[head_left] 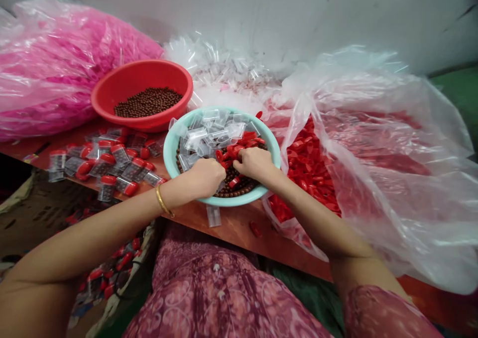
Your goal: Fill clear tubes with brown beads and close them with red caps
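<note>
A light green bowl [170, 148] near the table's front edge holds small brown beads, clear plastic vials [209, 131] and red caps [246, 141]. Both my hands are inside it, over the beads. My left hand [206, 176] is curled closed at the bowl's front, and what it holds is hidden. My right hand [254, 163] is closed too, its fingers pinched at a red cap [225, 155] beside the left hand. A gold bangle sits on my left wrist.
A red bowl [134, 79] of brown beads stands behind on the left. Filled, red-capped vials [108, 164] lie left of the green bowl, more in a box below the table. A clear bag of red caps [309, 164] is right, a pink bag [48, 64] far left.
</note>
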